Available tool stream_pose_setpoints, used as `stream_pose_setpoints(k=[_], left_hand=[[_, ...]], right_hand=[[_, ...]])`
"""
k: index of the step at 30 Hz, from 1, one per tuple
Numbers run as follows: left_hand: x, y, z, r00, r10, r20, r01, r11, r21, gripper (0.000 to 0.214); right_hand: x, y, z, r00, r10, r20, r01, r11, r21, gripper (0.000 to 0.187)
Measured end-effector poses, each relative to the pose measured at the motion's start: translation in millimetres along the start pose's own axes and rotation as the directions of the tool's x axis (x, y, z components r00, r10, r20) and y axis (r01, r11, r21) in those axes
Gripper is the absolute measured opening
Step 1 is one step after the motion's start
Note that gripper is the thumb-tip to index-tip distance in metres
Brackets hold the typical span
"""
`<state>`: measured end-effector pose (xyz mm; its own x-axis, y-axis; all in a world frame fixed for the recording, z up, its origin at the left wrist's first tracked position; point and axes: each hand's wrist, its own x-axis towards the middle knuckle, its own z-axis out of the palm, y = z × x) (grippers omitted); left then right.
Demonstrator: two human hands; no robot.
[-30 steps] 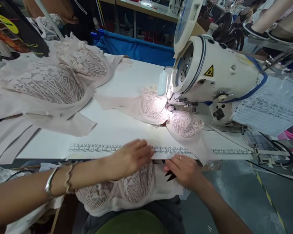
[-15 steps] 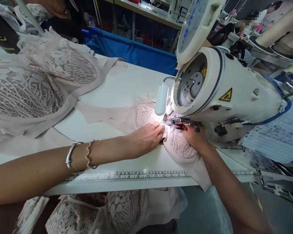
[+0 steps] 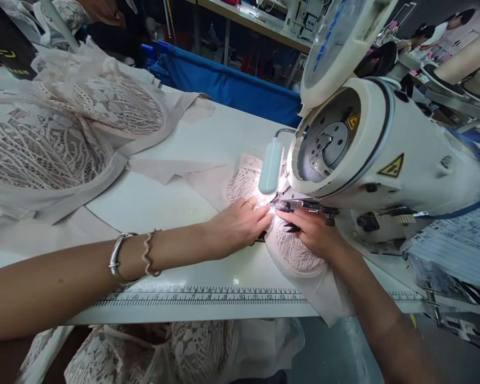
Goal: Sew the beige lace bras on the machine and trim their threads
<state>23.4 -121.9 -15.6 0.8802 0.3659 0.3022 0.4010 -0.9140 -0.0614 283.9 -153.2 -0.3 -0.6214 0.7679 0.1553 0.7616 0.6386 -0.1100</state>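
My left hand (image 3: 238, 226) presses the lace bra cup (image 3: 300, 256) flat at the sewing machine (image 3: 384, 154) needle, right hand (image 3: 310, 232) pinching thread snips (image 3: 290, 229) closed; risk: fingertips crowd the needle, lace may snag.

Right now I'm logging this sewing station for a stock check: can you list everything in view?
sewing machine: one, white, right on the table
lamp: one, pale blue, beside the needle
lace bra: one, pale pink, under the needle
lace garment pile: several, pale pink, far left
lace pieces: some, pale pink, below the table edge
ruler strip: one, white, along the near table edge
blue bin: one, behind the table
bracelets: two, silver, left wrist
left hand: on the bra
right hand: on the bra, holding dark snips
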Motion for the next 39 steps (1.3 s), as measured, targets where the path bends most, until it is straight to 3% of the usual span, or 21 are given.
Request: stream_pose_setpoints(k=[10, 16, 20, 23, 24, 27, 31, 34, 39], left_hand=[[-1.0, -23.0, 7.6, 0.996, 0.002, -0.087, -0.015, 0.989, -0.148, 0.033], [1.4, -36.1, 12.0, 0.997, 0.022, -0.075, -0.037, 0.979, -0.199, 0.032], [2.8, -41.8, 12.4, 0.997, 0.026, -0.079, -0.042, 0.978, -0.202, 0.031], [3.6, -43.8, 9.6, 0.996, 0.050, -0.069, -0.059, 0.989, -0.134, 0.033], [4.1, -42.4, 7.9, 0.996, 0.057, -0.073, -0.063, 0.994, -0.094, 0.034], [6.0, -26.5, 1.0, 0.994, 0.037, -0.099, -0.033, 0.998, 0.049, 0.035], [7.0, 15.9, -6.2, 0.999, -0.048, 0.009, 0.047, 0.993, 0.105, 0.031], [4.4, 41.3, -4.2, 0.988, -0.140, 0.061, 0.132, 0.985, 0.112, 0.058], [-0.3, 48.0, 5.9, 0.992, -0.123, 0.042, 0.113, 0.977, 0.180, 0.050]], right_hand=[[-4.6, -8.8, 9.3, 0.999, 0.035, -0.040, -0.035, 0.999, 0.002, 0.057], [0.5, -18.5, 7.8, 0.993, 0.068, -0.098, -0.066, 0.998, 0.017, 0.052], [2.8, -23.2, 10.3, 0.981, 0.189, -0.054, -0.188, 0.982, 0.022, 0.049], [6.7, -25.6, 11.9, 0.931, 0.364, 0.006, -0.364, 0.930, 0.053, 0.027], [8.5, -26.2, 12.2, 0.901, 0.434, 0.014, -0.434, 0.898, 0.064, 0.020], [12.9, -27.0, 12.6, 0.830, 0.558, 0.006, -0.556, 0.826, 0.090, 0.026], [12.8, -26.6, 15.9, 0.876, 0.480, -0.053, -0.476, 0.876, 0.074, 0.017], [11.0, -25.0, 22.2, 0.876, 0.466, -0.120, -0.465, 0.884, 0.037, 0.010], [10.6, -22.7, 27.1, 0.848, 0.512, -0.138, -0.517, 0.856, -0.008, 0.014]])
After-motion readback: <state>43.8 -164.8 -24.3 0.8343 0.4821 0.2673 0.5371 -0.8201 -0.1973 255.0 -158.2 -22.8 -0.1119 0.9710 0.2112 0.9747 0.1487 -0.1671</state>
